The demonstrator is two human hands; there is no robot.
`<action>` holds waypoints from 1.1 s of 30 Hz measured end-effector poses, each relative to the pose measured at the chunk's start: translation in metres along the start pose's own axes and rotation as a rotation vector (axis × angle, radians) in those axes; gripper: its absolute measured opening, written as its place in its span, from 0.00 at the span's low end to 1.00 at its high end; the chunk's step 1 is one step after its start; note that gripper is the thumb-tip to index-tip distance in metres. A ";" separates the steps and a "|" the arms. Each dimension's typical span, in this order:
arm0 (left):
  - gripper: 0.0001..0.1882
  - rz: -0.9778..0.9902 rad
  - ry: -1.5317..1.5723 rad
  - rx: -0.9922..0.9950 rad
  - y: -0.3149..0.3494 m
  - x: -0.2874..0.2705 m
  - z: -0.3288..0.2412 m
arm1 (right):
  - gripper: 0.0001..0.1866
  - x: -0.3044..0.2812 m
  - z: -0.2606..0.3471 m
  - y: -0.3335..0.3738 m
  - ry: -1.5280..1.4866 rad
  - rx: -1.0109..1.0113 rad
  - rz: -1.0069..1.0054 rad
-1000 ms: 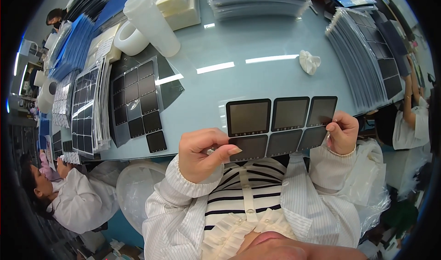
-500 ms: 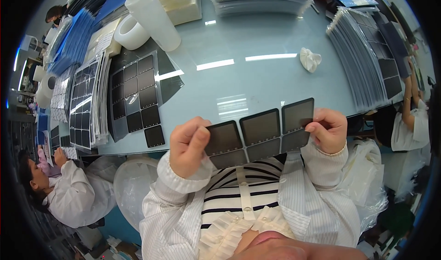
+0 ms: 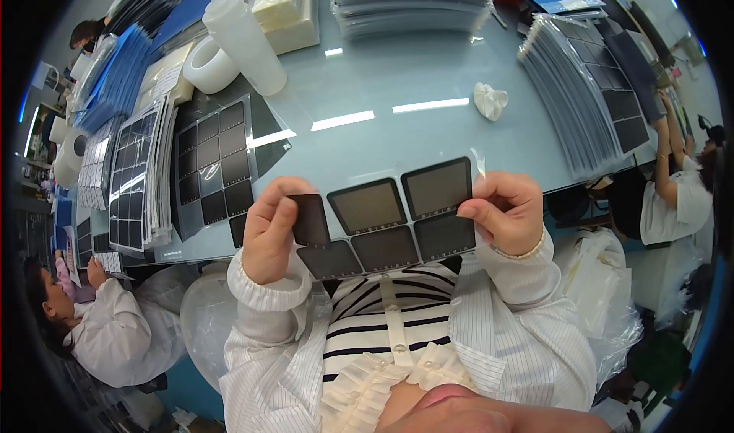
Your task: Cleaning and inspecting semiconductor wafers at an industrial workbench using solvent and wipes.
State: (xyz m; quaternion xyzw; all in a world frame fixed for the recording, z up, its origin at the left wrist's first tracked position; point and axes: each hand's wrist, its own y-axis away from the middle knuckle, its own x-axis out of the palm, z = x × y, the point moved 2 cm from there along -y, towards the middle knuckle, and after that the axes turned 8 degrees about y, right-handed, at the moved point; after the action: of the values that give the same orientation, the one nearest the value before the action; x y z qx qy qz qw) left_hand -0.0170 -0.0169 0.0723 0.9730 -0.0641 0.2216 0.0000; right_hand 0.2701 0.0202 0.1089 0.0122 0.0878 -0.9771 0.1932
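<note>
In front of my chest I hold a clear film sheet with dark rectangular panels [image 3: 384, 248] in two rows. My right hand [image 3: 506, 213] pinches its right edge between thumb and fingers. At the opposite end my left hand [image 3: 269, 230] is closed on the upper-left dark panel [image 3: 310, 220], which is tilted out of line with the others. Whether that panel is fully off the film I cannot tell. On the table to the left lies another clear sheet of dark panels [image 3: 222, 144], with a single dark panel [image 3: 238, 229] at its near end, partly hidden by my left hand.
A white squeeze bottle [image 3: 246, 47] and a roll of tape [image 3: 209, 66] stand at the far left. Stacks of panel sheets [image 3: 141, 177] line the left, and sleeved stacks [image 3: 573, 96] the right. A crumpled white wad [image 3: 490, 102] lies on the table [image 3: 382, 138]. Co-workers sit on both sides.
The upper-left panel under my left hand has shifted out of line with its row. Both hands and the sheet appear further left, partly because the whole view has shifted.
</note>
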 end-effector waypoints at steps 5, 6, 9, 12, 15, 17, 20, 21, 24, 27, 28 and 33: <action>0.24 -0.109 -0.653 0.389 -0.009 0.026 -0.018 | 0.04 0.005 0.002 0.001 0.117 -0.021 -0.018; 0.29 0.061 -0.327 0.222 -0.007 0.021 -0.012 | 0.04 0.004 -0.001 0.001 0.121 -0.038 -0.026; 0.38 0.274 -0.096 0.156 -0.004 0.028 -0.003 | 0.03 0.005 -0.001 0.002 0.122 -0.071 -0.038; 0.41 0.304 -0.325 0.284 -0.002 0.034 -0.008 | 0.03 0.003 0.000 0.003 0.124 -0.056 -0.033; 0.32 0.179 -0.508 0.083 0.003 0.026 -0.009 | 0.04 0.004 -0.001 0.004 0.119 -0.035 -0.012; 0.30 0.086 -0.386 0.222 0.003 0.032 -0.009 | 0.04 0.006 -0.001 0.005 0.105 -0.043 0.004; 0.28 -0.076 -0.238 0.473 0.002 0.024 -0.010 | 0.07 0.009 -0.002 0.008 0.127 -0.080 0.021; 0.28 -0.169 -0.394 0.574 0.001 0.023 -0.014 | 0.07 0.013 -0.005 0.009 0.120 -0.093 0.010; 0.25 -0.463 -0.455 0.716 0.004 0.018 -0.031 | 0.06 0.012 -0.003 0.013 0.064 -0.035 -0.077; 0.23 -0.761 -0.447 0.868 0.004 -0.016 -0.053 | 0.04 -0.005 -0.001 0.015 -0.001 0.044 -0.234; 0.23 -0.693 -0.522 0.700 0.007 -0.024 -0.052 | 0.04 -0.009 0.000 0.016 0.017 0.033 -0.236; 0.22 -0.190 -0.211 0.111 0.008 -0.027 -0.009 | 0.04 0.002 0.002 0.011 0.069 -0.008 -0.209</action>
State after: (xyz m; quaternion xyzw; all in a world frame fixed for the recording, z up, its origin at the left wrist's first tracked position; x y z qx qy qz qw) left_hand -0.0461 -0.0211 0.0681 0.9911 0.0410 0.1201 -0.0395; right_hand 0.2722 0.0091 0.1092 0.0360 0.0993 -0.9906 0.0873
